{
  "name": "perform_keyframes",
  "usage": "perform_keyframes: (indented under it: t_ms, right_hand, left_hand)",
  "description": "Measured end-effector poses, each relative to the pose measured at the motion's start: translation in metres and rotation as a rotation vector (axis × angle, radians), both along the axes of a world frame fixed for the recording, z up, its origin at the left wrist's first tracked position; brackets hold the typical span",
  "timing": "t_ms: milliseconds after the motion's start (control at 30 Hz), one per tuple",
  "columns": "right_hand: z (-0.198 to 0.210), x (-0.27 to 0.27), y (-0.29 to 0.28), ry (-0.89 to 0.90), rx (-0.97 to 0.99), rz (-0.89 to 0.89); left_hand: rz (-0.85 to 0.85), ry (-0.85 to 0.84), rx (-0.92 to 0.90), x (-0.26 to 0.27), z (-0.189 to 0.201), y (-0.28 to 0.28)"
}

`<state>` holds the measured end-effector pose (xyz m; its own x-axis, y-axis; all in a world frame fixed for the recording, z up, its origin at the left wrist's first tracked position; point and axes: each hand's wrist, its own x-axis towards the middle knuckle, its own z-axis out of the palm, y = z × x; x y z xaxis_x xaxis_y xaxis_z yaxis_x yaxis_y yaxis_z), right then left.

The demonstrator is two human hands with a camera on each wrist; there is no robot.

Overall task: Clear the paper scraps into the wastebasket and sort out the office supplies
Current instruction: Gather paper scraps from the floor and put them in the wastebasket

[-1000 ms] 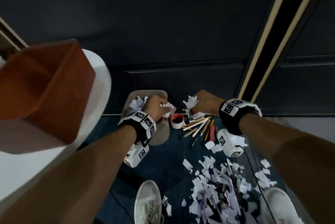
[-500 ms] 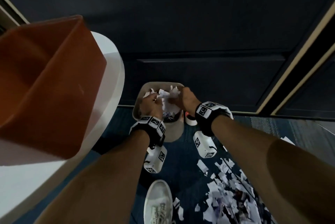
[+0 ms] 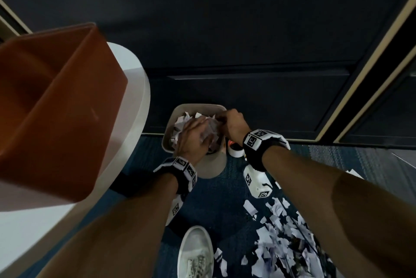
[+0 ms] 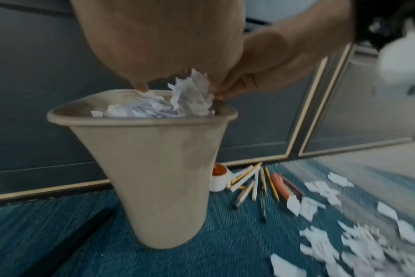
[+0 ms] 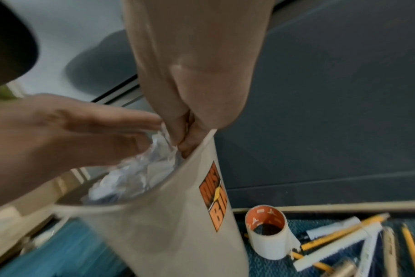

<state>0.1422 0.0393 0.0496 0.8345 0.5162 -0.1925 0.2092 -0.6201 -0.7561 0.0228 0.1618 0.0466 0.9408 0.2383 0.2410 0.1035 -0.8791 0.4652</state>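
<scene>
A beige wastebasket point(image 3: 198, 106) point(image 4: 154, 168) point(image 5: 178, 224) stands on the blue carpet against a dark wall, heaped with white paper scraps point(image 3: 180, 124) point(image 4: 192, 90) point(image 5: 121, 180). My left hand point(image 3: 193, 133) point(image 5: 83, 131) lies over the heap with straight fingers pressing the paper down. At the basket's right rim, my right hand point(image 3: 229, 122) point(image 5: 185, 144) has its fingers bunched and curled, pinching scraps. A white tape roll point(image 3: 235, 152) point(image 5: 268, 236) and several pencils and pens point(image 4: 254, 181) point(image 5: 344, 238) lie right of the basket.
Many torn scraps point(image 3: 281, 232) point(image 4: 344, 243) cover the carpet at the right. An orange cutter point(image 4: 282, 185) lies beside the pencils. A brown box point(image 3: 56, 108) sits on a white round table point(image 3: 135, 102) at the left. A white shoe point(image 3: 195, 253) is below the basket.
Both hands carried scraps from above the pencils over to the basket mouth. The left hand has opened and now presses on the heap. The right hand sits lower at the rim.
</scene>
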Motion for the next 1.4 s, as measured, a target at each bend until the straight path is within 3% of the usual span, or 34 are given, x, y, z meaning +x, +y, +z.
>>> perform_keyframes:
  t_ms: [67,200,300,433,533,633,733,833,933,1200,1400]
  right_hand:
    - [0.004,-0.007,0.001,-0.003,-0.010,0.059]
    - [0.004,-0.011,0.006,0.002,0.027,0.196]
    - [0.011,-0.006,0.009,-0.004,-0.013,0.234]
    - [0.012,0.003,0.005,-0.076,-0.012,0.162]
    - [0.006,0.012,-0.005,-0.143,-0.031,0.115]
    - [0.027,0.008,-0.024,-0.130,-0.042,0.105]
    - [0.043,0.006,-0.055,-0.146,-0.054,0.153]
    - [0.058,0.000,-0.098,-0.151,-0.125,0.230]
    - [0.051,-0.005,-0.148,-0.090,-0.225,0.245]
    - [-0.028,-0.034,-0.278,0.256,-0.621,0.343]
    - [-0.078,-0.035,-0.302,0.332,-0.665,0.296]
  left_hand:
    - [-0.009,0.109,0.062,-0.004,-0.004,-0.001]
    - [0.156,0.413,0.137,-0.009,-0.018,0.010]
    - [0.243,0.498,0.086,-0.010,-0.022,0.014]
    - [0.303,0.441,0.096,-0.006,-0.012,0.014]
    - [0.429,0.267,0.077,-0.005,0.007,0.007]
    - [0.512,0.161,-0.006,-0.005,0.029,-0.003]
    - [0.444,0.024,-0.072,0.005,0.039,-0.019]
    - [0.244,-0.103,-0.152,0.018,0.041,-0.051]
    - [0.044,-0.120,-0.190,0.025,0.031,-0.097]
    - [-0.257,0.249,-0.103,0.024,-0.034,-0.191]
    - [-0.237,0.534,-0.184,0.019,-0.090,-0.218]
